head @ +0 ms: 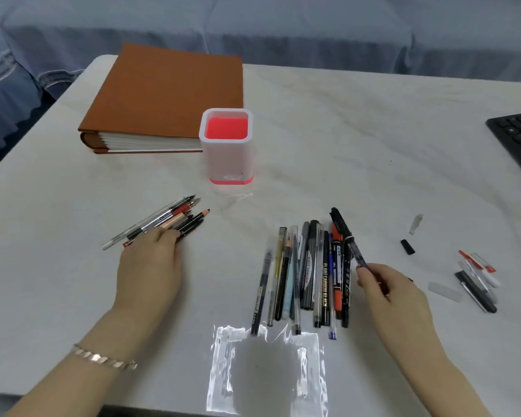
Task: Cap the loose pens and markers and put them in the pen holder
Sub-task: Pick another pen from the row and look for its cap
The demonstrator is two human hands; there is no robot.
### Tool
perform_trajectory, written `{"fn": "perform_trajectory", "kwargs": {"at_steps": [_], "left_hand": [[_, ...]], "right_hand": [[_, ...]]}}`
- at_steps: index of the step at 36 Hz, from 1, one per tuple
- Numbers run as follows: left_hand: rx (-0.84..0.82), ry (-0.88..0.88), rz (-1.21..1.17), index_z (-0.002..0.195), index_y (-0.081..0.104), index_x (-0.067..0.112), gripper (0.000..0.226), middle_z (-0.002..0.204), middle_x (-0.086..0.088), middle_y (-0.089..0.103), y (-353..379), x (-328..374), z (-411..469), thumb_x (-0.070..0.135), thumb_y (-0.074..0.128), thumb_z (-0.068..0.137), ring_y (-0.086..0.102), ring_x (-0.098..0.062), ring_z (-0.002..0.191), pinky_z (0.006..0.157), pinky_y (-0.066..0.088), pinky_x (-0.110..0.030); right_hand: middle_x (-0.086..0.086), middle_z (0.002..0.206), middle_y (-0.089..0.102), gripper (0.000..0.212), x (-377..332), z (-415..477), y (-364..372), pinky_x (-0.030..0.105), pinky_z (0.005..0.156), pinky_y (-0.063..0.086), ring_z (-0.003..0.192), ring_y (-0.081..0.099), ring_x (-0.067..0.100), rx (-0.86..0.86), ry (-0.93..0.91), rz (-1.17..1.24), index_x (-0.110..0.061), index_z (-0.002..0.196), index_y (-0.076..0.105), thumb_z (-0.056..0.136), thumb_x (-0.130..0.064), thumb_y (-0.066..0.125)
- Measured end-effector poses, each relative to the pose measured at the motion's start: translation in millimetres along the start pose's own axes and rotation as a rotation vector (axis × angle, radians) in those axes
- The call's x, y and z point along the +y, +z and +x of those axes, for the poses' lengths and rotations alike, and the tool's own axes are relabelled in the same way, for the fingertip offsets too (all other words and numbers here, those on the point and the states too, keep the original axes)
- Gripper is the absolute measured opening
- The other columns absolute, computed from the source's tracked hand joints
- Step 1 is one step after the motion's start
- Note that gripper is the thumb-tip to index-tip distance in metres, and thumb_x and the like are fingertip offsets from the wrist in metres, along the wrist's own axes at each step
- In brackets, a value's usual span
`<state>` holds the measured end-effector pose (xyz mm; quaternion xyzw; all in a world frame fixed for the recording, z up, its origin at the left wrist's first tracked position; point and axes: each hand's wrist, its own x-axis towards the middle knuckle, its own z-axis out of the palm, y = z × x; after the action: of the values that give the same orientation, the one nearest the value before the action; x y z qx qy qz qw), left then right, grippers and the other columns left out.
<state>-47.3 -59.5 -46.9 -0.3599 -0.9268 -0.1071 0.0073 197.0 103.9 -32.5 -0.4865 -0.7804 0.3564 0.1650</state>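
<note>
Pens (pixel 307 272) are lying piled nearer me than the pen holder (pixel 226 145). My right hand (pixel 394 296) is pinching a black pen (pixel 355 249) at the pile's edge; my left hand (pixel 151 260) is curling over an uncapped bundle (pixel 178 216), nearer-left of the holder. I'm judging capping is in hand: the black cap (pixel 407 246), nearer-right, needs fetching.

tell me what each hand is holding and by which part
The right hand pinches a black pen near its lower end. The left hand lies over the near ends of a bunch of pens; whether it grips them cannot be told.
</note>
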Motion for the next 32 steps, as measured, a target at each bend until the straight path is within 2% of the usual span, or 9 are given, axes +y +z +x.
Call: {"fn": "perform_trajectory", "kwargs": {"at_steps": [4,6,8,9,11,15,22,29,32], "left_hand": [[0.014,-0.014,0.016,0.086,0.067,0.001,0.010,0.082,-0.020,0.066,6,0,1,0.001,0.064,0.076,0.059,-0.042,0.073,0.062,0.049,-0.043],[0.018,-0.033,0.008,0.088,0.066,0.000,0.013,0.084,-0.022,0.065,7,1,1,0.001,0.065,0.075,0.058,-0.043,0.075,0.064,0.048,-0.044],[-0.001,-0.027,0.012,0.085,0.066,-0.001,0.011,0.082,-0.023,0.065,6,3,2,0.000,0.066,0.074,0.057,-0.043,0.074,0.063,0.048,-0.044],[-0.014,-0.012,0.021,0.082,0.066,-0.001,0.009,0.079,-0.022,0.065,6,4,3,-0.001,0.066,0.073,0.058,-0.042,0.072,0.061,0.048,-0.043],[-0.052,0.019,0.047,0.078,0.066,0.000,0.008,0.075,-0.020,0.066,5,7,4,-0.002,0.067,0.071,0.059,-0.041,0.070,0.058,0.048,-0.042],[-0.122,0.070,0.054,0.079,0.064,0.000,0.005,0.076,-0.020,0.062,6,16,5,0.002,0.060,0.078,0.057,-0.040,0.074,0.059,0.047,-0.043],[-0.149,0.080,-0.412,0.104,0.061,0.013,0.020,0.093,0.003,0.046,-6,56,-13,0.015,0.045,0.092,0.053,-0.016,0.080,0.074,0.037,-0.027],[-0.178,0.098,-0.580,0.102,0.062,0.021,0.018,0.090,0.019,0.050,-19,82,-22,0.015,0.050,0.089,0.052,0.001,0.085,0.076,0.042,-0.018],[-0.230,0.093,-0.650,0.081,0.057,0.038,0.026,0.087,0.013,0.060,-28,91,-26,0.014,0.053,0.088,0.055,-0.001,0.084,0.068,0.040,-0.007]], "right_hand": [[0.004,0.070,0.049,0.024,-4,5,17,0.003,0.061,0.030,0.069,0.043,0.002,0.002,-0.043,-0.119,-0.017,0.067,0.056,0.090,-0.017,0.050],[-0.001,0.067,0.042,0.028,-8,5,25,0.010,0.057,0.030,0.063,0.040,0.005,-0.013,-0.070,-0.183,-0.023,0.062,0.050,0.090,-0.020,0.051],[-0.005,0.071,0.042,0.010,-12,4,28,0.018,0.058,0.026,0.067,0.040,0.010,-0.019,-0.076,-0.217,-0.023,0.087,0.060,0.090,-0.028,0.052],[-0.004,0.076,0.045,0.022,-12,5,30,0.020,0.064,0.028,0.073,0.042,0.011,-0.030,-0.059,-0.227,-0.020,0.106,0.060,0.090,-0.031,0.051],[-0.003,0.083,0.053,0.038,-12,7,27,0.023,0.071,0.032,0.080,0.047,0.013,-0.036,-0.050,-0.204,-0.016,0.120,0.055,0.088,-0.036,0.053],[-0.002,0.081,0.059,0.030,-2,14,9,0.029,0.075,0.040,0.080,0.053,0.017,0.012,-0.043,-0.153,-0.017,0.113,0.060,0.087,-0.030,0.056],[0.019,0.113,0.054,0.029,43,55,-29,0.035,0.085,0.039,0.106,0.051,0.032,0.159,0.071,-0.336,-0.008,0.116,0.059,0.089,-0.016,0.051],[0.019,0.099,0.056,0.016,50,74,-31,0.032,0.075,0.033,0.094,0.052,0.034,0.121,0.087,-0.358,-0.008,0.095,0.067,0.085,-0.016,0.058],[0.012,0.089,0.059,0.013,43,71,-28,0.027,0.069,0.029,0.081,0.049,0.024,0.112,0.031,-0.307,-0.005,0.087,0.067,0.085,-0.014,0.057]]}}
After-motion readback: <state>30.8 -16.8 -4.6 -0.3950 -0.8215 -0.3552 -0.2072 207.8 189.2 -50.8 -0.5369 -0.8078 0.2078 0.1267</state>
